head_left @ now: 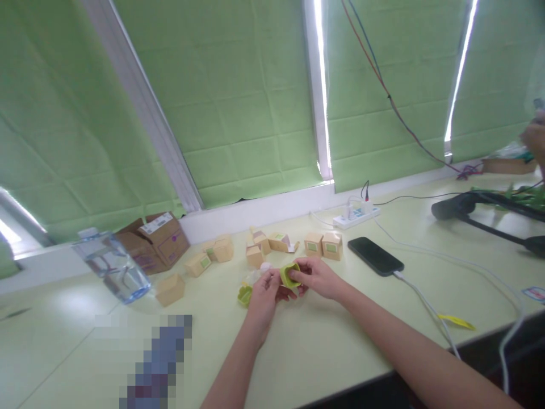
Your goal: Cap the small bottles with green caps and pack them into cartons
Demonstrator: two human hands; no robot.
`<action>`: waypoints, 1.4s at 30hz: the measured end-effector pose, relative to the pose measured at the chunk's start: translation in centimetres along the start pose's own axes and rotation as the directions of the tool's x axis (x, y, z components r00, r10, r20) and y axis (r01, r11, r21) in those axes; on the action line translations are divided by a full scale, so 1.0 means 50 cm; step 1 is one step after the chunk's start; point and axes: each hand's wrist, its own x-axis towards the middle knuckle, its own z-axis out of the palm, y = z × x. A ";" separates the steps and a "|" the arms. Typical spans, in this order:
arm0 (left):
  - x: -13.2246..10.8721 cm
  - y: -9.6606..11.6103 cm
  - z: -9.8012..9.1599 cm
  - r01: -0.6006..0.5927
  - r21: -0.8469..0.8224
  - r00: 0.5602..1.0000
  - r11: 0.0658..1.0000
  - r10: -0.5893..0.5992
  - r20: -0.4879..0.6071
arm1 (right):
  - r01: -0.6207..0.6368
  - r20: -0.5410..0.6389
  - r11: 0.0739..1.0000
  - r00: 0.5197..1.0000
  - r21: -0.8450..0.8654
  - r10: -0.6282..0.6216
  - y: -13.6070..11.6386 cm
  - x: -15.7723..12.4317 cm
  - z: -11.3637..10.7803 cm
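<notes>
A small yellow-green cup with a squarish, rounded rim (290, 267) is held between my two hands above the table. My right hand (319, 278) grips it from the right, thumb pressed into its hollow. At its left edge, my left hand (264, 292) has its fingers closed on it. Just left of that hand lies a green scalloped cup (244, 296) on the table. Behind it is a pale, partly see-through piece (252, 276) with a bit of yellow, half hidden by my left hand.
Several small tan boxes (332, 246) stand behind my hands. A water bottle (121, 270) and an open brown carton (164, 244) are at the left. To the right lie a phone (374, 255) on a white cable, a power strip (356, 217) and a black frame (489, 224).
</notes>
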 end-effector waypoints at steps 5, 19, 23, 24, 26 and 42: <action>-0.009 0.007 0.009 0.030 -0.088 0.994 0.996 -0.021 0.104 | -0.064 -0.063 0.998 0.996 -0.030 0.062 0.011 0.003 -0.007; -0.019 0.034 -0.007 -0.059 -0.310 0.998 0.949 0.044 -0.055 | 0.056 -0.290 0.985 0.952 -0.160 -0.101 -0.001 0.003 -0.012; -0.009 0.035 -0.021 -0.113 -0.357 0.982 0.927 0.049 -0.183 | 0.090 -0.278 0.735 0.889 -0.672 -0.363 0.010 0.004 -0.018; -0.008 0.035 -0.021 -0.113 -0.361 0.982 0.926 0.048 -0.184 | 0.100 -0.230 0.658 0.889 -0.746 -0.397 0.012 0.005 -0.016; -0.009 0.035 -0.018 -0.105 -0.361 0.984 0.927 0.045 -0.170 | 0.116 -0.138 0.536 0.902 -0.836 -0.410 0.017 0.010 -0.009; -0.022 0.032 -0.002 0.027 -0.244 0.999 0.969 -0.037 -0.036 | 0.071 -0.099 0.474 0.941 -0.877 -0.325 0.047 0.033 0.006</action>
